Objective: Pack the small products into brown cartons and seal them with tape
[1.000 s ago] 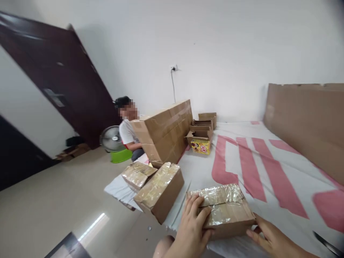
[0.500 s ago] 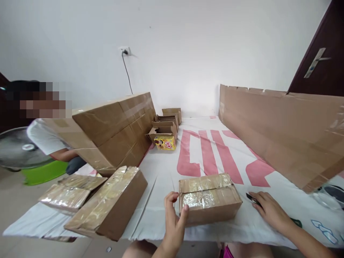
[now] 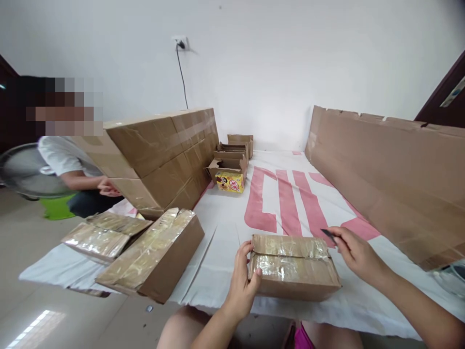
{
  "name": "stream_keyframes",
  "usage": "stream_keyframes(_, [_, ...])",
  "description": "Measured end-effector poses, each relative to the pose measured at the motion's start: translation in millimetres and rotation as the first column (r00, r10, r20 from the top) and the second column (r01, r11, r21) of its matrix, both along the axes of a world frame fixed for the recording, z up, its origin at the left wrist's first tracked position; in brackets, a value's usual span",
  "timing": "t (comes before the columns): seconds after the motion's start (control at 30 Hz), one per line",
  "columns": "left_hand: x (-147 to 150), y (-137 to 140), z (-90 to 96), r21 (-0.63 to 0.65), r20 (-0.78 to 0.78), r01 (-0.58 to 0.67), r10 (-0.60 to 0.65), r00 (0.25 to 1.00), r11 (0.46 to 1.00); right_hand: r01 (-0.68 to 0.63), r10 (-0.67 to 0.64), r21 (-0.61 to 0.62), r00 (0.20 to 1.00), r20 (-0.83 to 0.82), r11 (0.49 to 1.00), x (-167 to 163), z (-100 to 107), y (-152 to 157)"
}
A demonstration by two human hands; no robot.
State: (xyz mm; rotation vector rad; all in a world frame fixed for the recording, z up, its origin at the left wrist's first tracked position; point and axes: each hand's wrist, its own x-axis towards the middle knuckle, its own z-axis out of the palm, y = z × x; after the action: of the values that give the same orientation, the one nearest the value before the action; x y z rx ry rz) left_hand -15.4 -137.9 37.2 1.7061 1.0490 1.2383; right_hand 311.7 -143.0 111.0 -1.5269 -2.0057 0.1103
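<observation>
A closed cardboard box [image 3: 294,286] with shiny clear tape over its top lies at the front edge of the cloth-covered table. My left hand [image 3: 244,281] grips its left end, thumb at the front and fingers along the side. In my right hand [image 3: 356,252] is a utility knife [image 3: 328,235], its dark blade pointing left just above the box's far right corner. The fingers are closed round the handle, which they mostly hide. Blade and tape are apart.
Two taped cardboard boxes, a long one [image 3: 174,264] and a smaller one [image 3: 98,240], lie at left. Large stacked cartons [image 3: 156,160] stand behind them, beside a crouching person [image 3: 69,160]. Several open boxes and a yellow packet [image 3: 230,182] sit further back. A cardboard panel [image 3: 385,179] lines the right.
My right hand has lifted the knife from the table at the box's right to above its far right corner. My left hand has closed onto the box's left end. The view has shifted slightly.
</observation>
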Motion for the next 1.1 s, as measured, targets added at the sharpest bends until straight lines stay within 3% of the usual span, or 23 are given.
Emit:
stream_keyframes(0.07, [-1.3,0.2,-0.8,-0.008,0.012,0.022,-0.022,1.000,1.000,-0.221,0.220,-0.009,0.968,0.117,0.975,-43.4,23.6,-4.4])
stream_keyframes(0.13, [-1.9,-0.1,-3.1,-0.009,0.027,0.027,-0.027,0.999,1.000,-0.354,0.354,-0.050,0.894,0.276,0.934,-86.5,39.3,-5.7])
stream_keyframes(0.27, [-3.3,-1.5,-8.2,0.000,-0.009,0.010,-0.010,1.000,1.000,-0.406,0.389,-0.107,0.719,0.576,0.908,-147.5,46.2,1.3])
stream_keyframes(0.4, [-5.1,-2.6,-9.3,0.018,-0.067,-0.028,0.029,0.997,0.999,-0.422,0.366,-0.087,0.643,0.673,0.902,-160.5,43.2,3.9])
stream_keyframes(0.53, [-3.6,-1.1,-7.2,0.012,-0.090,-0.031,0.032,0.995,0.999,-0.377,0.342,-0.112,0.625,0.702,0.919,-146.1,41.7,-4.8])
stream_keyframes(0.7, [-3.5,-0.7,-3.0,0.002,-0.142,-0.058,0.058,0.988,0.998,-0.138,0.219,-0.171,0.619,0.754,0.976,-111.8,35.3,-17.3])
stream_keyframes(0.83, [-7.8,-4.6,-2.8,0.004,-0.207,-0.062,0.061,0.976,0.998,-0.134,0.199,-0.150,0.756,0.624,0.980,-61.3,36.4,-33.6])
stream_keyframes(0.93, [-9.3,-5.3,-3.6,0.006,-0.219,-0.082,0.081,0.972,0.997,-0.028,0.074,-0.105,0.884,0.463,0.994,-16.7,32.7,-44.8])
stream_keyframes(1.0, [-9.1,-4.7,-2.8,-0.010,-0.200,-0.077,0.073,0.977,0.997,0.082,-0.033,-0.111,0.923,0.383,0.990,10.1,19.5,-48.4])
stream_keyframes(1.1, [-8.5,-4.5,0.2,-0.043,-0.146,-0.056,0.049,0.988,0.998,0.206,-0.144,-0.173,0.939,0.313,0.963,37.2,-19.7,-49.0])
